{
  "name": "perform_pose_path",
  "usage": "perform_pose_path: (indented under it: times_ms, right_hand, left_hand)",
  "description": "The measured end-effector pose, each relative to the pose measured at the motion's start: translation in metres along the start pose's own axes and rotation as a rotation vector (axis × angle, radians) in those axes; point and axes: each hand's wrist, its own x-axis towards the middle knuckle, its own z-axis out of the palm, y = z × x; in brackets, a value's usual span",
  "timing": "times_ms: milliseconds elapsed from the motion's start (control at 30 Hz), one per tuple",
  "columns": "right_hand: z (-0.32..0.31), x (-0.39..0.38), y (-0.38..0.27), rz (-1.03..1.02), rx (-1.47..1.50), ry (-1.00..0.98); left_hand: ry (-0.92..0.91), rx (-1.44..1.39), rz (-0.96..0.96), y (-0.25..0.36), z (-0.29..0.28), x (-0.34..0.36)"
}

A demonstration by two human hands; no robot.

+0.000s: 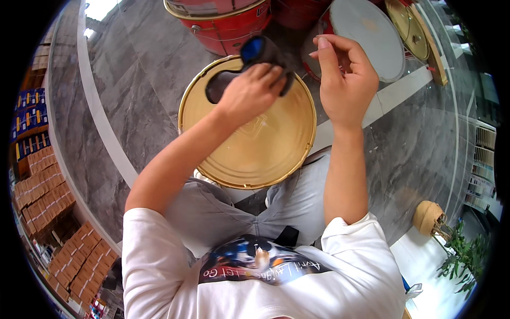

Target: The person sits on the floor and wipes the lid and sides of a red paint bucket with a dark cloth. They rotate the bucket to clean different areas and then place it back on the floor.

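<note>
- At nine o'clock from where I look down, stacks of brown cardboard boxes [45, 186] stand in rows along the curved left rim, well apart from my hands.
- At seven to eight o'clock, more orange-brown boxes [79, 258] are piled in stepped rows, just below the first stacks.
- At nine to ten o'clock, above the brown stacks, I see blue boxes with yellow patches [29, 119], set in shelf-like tiers.
- At twelve o'clock, a red round pail [226, 24] carries a pale label patch [261, 9] near its rim; its print is too small for me to tell.
</note>
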Motion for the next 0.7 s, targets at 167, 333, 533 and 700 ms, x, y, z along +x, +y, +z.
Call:
perform_pose_path:
  times_ms: [167,333,533,700]
  right_hand:
    - [-0.003,-0.001,-0.003,-0.014,-0.015,-0.017]
    - [-0.007,-0.001,-0.001,0.06,-0.055,-0.122]
    - [-0.016,-0.011,0.022,0.054,-0.51,-0.586]
    - [0.004,-0.018,0.003,-0.033,-0.45,-0.686]
  left_hand:
    - [0.066,-0.156,0.233,0.049,0.01,-0.002]
    - [-0.095,-0.436,0.504,0.067,-0.01,-0.046]
    - [-0.242,-0.631,0.54,0.049,-0.055,-0.093]
    - [-0.33,-0.571,0.446,0.011,-0.097,-0.136]
